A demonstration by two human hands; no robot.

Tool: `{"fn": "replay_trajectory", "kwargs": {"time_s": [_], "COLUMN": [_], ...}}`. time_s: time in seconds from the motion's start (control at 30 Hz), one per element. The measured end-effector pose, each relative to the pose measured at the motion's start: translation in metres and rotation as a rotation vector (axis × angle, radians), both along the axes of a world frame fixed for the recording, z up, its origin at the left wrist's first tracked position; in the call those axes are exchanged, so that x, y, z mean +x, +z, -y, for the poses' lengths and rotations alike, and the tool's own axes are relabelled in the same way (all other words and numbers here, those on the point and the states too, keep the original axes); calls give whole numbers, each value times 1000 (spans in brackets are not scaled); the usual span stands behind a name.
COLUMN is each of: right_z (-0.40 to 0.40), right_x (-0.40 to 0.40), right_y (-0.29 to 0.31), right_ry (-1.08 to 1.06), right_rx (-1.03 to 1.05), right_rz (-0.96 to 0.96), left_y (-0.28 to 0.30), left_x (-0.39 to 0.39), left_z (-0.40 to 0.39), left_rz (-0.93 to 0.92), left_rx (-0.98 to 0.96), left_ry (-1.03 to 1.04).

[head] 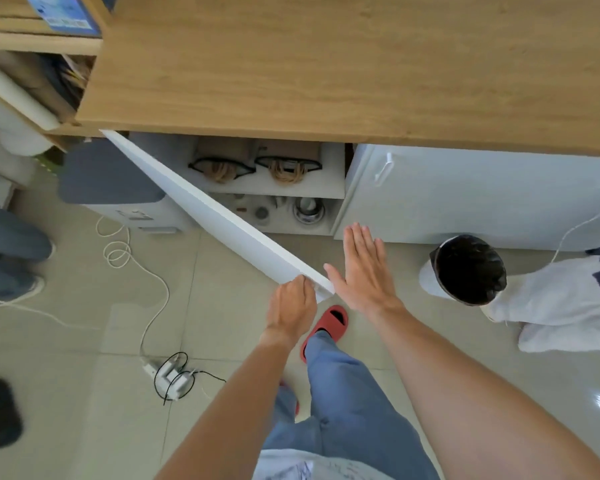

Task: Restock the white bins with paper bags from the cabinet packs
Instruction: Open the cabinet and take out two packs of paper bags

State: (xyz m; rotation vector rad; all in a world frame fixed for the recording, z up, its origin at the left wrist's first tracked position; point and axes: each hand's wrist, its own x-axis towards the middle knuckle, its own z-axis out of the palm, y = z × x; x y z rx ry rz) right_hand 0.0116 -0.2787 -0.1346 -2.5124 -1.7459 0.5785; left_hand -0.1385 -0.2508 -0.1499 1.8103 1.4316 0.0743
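A white cabinet door [208, 209] stands swung open under the wooden counter [326, 64]. My left hand [293, 303] grips the door's near corner. My right hand [364, 268] is flat with fingers spread, just right of that door edge, holding nothing. Inside the cabinet, on the upper shelf [329, 181], stand two packs of brown paper bags [222, 168] [288, 166] with twisted handles showing. The lower shelf holds small items and a metal bowl [309, 209]. No white bins are visible.
A closed white cabinet door [465, 195] is to the right. A bin with a black liner [468, 268] and white cloth sacks [561, 306] sit on the floor at right. A white cable and power strip [170, 375] lie at left. Another person's legs [7, 251] stand far left.
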Motion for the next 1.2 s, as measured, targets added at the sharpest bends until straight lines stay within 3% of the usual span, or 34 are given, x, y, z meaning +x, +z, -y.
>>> {"fn": "replay_trajectory", "kwargs": {"time_s": [0.07, 0.17, 0.23, 0.53, 0.93, 1.2], "right_z": [7, 14, 15, -6, -40, -56], "right_x": [-22, -59, -82, -165, -239, -249], "right_y": [-2, -4, -6, -5, -4, -6], "right_ry": [38, 90, 107, 240, 302, 282], "right_rx": [-18, -21, -19, 45, 33, 25], "right_rz": [-2, -11, -15, -67, -106, -125], "left_y": [-4, 0, 6, 15, 17, 13], "left_x": [-30, -68, -91, -179, -308, -339], "left_z": [8, 8, 1, -8, -29, -47], "left_rz": [25, 76, 124, 68, -310, -375], "left_rx": [-50, -118, -88, 44, 123, 100], "left_ry": [148, 537, 638, 681, 581, 656]}}
